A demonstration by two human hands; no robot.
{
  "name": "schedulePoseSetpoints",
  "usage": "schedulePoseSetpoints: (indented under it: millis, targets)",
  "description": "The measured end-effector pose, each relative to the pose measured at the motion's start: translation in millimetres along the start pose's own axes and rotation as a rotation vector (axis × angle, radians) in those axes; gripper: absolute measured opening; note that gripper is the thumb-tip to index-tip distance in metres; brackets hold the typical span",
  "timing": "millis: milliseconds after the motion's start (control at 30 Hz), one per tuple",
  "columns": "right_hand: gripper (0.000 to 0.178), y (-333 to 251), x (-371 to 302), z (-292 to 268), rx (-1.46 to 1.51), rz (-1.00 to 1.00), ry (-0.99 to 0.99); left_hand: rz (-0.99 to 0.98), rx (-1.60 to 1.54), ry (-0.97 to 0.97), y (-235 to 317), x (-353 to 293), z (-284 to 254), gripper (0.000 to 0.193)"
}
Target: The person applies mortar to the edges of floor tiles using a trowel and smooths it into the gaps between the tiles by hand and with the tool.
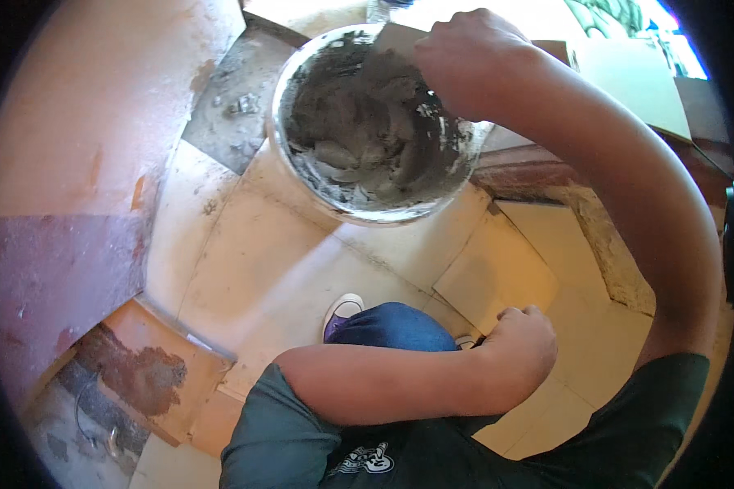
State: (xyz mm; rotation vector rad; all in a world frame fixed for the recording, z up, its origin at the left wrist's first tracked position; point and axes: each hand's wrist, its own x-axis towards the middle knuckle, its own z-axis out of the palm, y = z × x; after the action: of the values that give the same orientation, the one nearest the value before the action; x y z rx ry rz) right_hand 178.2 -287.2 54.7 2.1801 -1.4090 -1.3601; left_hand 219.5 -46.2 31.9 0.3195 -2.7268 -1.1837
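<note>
A white bucket [279,134] stands on the floor ahead of me, its inner wall smeared with grey. Wet grey mortar [355,138] lies in it, heaped and uneven. My right hand [477,61] is over the bucket's far right rim, fingers closed on a flat, straight-edged brownish plate [398,41]. The plate's lower edge reaches into the mortar; whether it has a handle is hidden. Across my body, my left hand [520,354] is curled closed near my knee, well apart from the bucket. What it holds, if anything, is hidden.
Loose square tiles [497,273] lie on the tiled floor [261,236] at the right, beside a rough broken edge [612,244]. A pinkish wall [81,122] rises at the left. An orange-brown slab [151,375] with a dark patch sits at the lower left.
</note>
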Motion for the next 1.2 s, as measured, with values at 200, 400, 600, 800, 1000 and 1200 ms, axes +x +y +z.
schedulePoseSetpoints:
  millis: [200, 400, 600, 800, 1000, 1200]
  targets:
    - [0.026, -25, 34, -22, 0.038, 0.016, 0.277, 0.02, -0.006, -0.048, -7, 0, -9, 0.024]
    - [0.005, -50, 22, 4, 0.101, -0.244, 0.732, 0.024, -0.025, 0.008, -11, 5, 4, 0.023]
    - [0.006, -53, -14, 9, -0.109, -0.549, 0.824, 0.06, 0.024, 0.004, -10, 4, 1, 0.025]
    - [0.007, -29, -63, 29, -0.189, -0.627, 0.587, -0.001, 0.013, -0.011, -9, 5, 2, 0.025]
    - [0.006, 32, -56, 31, -0.207, -0.211, 0.701, 0.021, 0.023, -0.046, -7, 7, -6, 0.023]
    - [0.013, -13, 16, 34, 0.153, -0.354, 0.292, 0.032, -0.104, -0.049, -13, 6, -3, 0.029]
